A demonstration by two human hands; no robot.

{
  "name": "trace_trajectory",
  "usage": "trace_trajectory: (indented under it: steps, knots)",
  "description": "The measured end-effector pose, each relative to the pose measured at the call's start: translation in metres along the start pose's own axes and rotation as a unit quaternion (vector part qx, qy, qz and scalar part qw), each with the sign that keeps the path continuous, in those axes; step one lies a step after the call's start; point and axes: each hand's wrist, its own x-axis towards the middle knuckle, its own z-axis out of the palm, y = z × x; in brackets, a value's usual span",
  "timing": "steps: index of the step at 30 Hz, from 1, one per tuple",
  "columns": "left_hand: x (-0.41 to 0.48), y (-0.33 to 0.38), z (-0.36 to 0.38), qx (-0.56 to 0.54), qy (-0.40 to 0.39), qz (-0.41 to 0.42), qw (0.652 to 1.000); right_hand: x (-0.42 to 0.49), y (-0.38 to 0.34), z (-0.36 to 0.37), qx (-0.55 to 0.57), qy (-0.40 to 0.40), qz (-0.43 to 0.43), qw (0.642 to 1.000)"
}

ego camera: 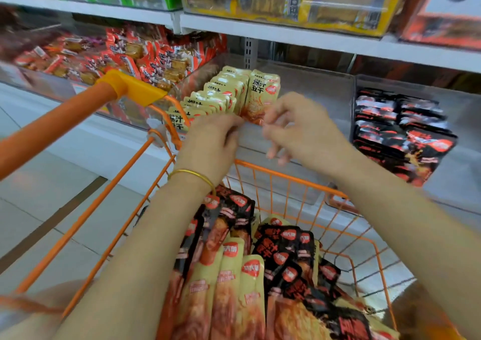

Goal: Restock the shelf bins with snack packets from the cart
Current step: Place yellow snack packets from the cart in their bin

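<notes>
Bright, even shop light left hardly a shadow. The left hand (208, 141) and right hand (304, 131) were smeared by motion blur, the upper shelves (312, 37) looked soft, and straight lines bowed near the corners.

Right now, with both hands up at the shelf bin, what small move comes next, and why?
Probably settle the upright beige foil packet snug beside the row of beige packets: the left hand and right hand sit at its lower edge, though blur hides any grip, and the clear bin shows bare floor rightward.
</notes>
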Motion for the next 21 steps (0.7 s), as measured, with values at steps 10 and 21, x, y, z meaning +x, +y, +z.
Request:
trace_trajectory:
  steps: [10,21]
  knots:
    - [-0.026,0.006,0.001,-0.028,0.036,0.014,0.999,-0.060,0.086,0.051,-0.085,-0.249,0.194,0.945]
    - [-0.033,0.016,0.007,-0.042,0.023,0.043,0.998,-0.063,0.082,0.052,0.032,-0.209,0.306,0.928]
